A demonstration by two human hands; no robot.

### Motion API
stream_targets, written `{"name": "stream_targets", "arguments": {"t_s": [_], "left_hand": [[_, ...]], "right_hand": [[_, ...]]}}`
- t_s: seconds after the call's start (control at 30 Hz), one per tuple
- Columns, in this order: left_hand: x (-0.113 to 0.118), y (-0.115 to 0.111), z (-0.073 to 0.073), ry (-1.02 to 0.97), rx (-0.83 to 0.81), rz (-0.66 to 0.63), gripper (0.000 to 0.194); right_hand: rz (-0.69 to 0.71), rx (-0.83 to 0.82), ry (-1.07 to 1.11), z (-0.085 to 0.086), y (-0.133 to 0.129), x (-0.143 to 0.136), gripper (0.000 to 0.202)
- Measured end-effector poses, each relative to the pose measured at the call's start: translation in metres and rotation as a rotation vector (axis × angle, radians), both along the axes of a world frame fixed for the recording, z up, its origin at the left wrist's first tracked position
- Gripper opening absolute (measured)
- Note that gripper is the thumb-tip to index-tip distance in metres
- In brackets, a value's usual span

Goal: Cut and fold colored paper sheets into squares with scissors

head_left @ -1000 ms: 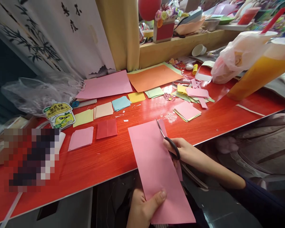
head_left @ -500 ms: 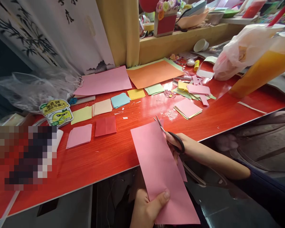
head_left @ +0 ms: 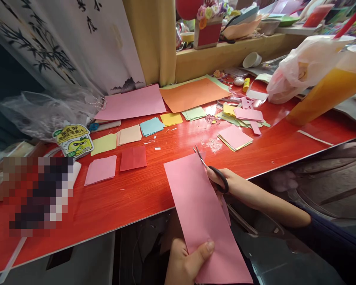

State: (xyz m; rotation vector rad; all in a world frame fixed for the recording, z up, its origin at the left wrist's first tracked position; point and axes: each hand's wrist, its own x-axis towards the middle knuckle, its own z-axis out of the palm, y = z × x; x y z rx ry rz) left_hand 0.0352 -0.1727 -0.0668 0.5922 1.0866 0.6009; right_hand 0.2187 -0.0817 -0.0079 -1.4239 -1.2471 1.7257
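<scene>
A large sheet of pink paper [head_left: 201,213] slants over the table's front edge. My left hand [head_left: 188,259] pinches its lower end, thumb on top and fingers hidden beneath. On the sheet's right side my right hand [head_left: 225,182] grips black-handled scissors [head_left: 218,180], whose blades straddle the paper near its far edge. A narrower pink strip [head_left: 226,211] hangs partly hidden behind the sheet, below the right hand. Beyond the scissors lies a stack of square papers [head_left: 235,137], pink on top.
Small paper stacks, including pink [head_left: 101,170], red [head_left: 133,158] and blue [head_left: 152,126], line the red table [head_left: 142,198]. Larger pink [head_left: 133,103] and orange sheets [head_left: 195,94] lie behind. Paper scraps [head_left: 249,114], a bagged cup [head_left: 299,67] and an orange drink [head_left: 323,95] stand right.
The view has shifted slightly. Both hands keep their hold on the paper and scissors, and the scissors' blades look nearly the same. The strip behind the sheet shows a little less.
</scene>
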Motion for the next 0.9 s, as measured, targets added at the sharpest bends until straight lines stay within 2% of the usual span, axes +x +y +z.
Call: {"name": "stream_targets", "arguments": {"t_s": [0.13, 0.3, 0.43, 0.6, 0.73, 0.9], "left_hand": [[0.0, 0.001, 0.007, 0.003, 0.003, -0.015, 0.041], [-0.01, 0.014, 0.032, 0.016, 0.052, 0.07, 0.043], [-0.022, 0.03, 0.048, 0.077, 0.119, 0.023, 0.034], [-0.031, 0.051, 0.061, 0.111, 0.12, -0.121, 0.033], [-0.034, 0.074, 0.069, 0.139, 0.225, -0.147, 0.024], [-0.029, 0.099, 0.072, 0.136, 0.374, -0.185, 0.037]], "right_hand": [[-0.007, -0.015, 0.015, 0.0, 0.0, -0.001, 0.054], [-0.083, -0.038, 0.123, -0.001, 0.005, -0.001, 0.051], [-0.098, -0.05, 0.144, 0.0, 0.014, -0.001, 0.057], [-0.024, 0.143, -0.037, -0.004, 0.036, 0.002, 0.056], [-0.036, 0.259, -0.061, -0.012, 0.055, 0.012, 0.05], [-0.09, 0.391, -0.106, -0.006, 0.065, 0.029, 0.042]]}}
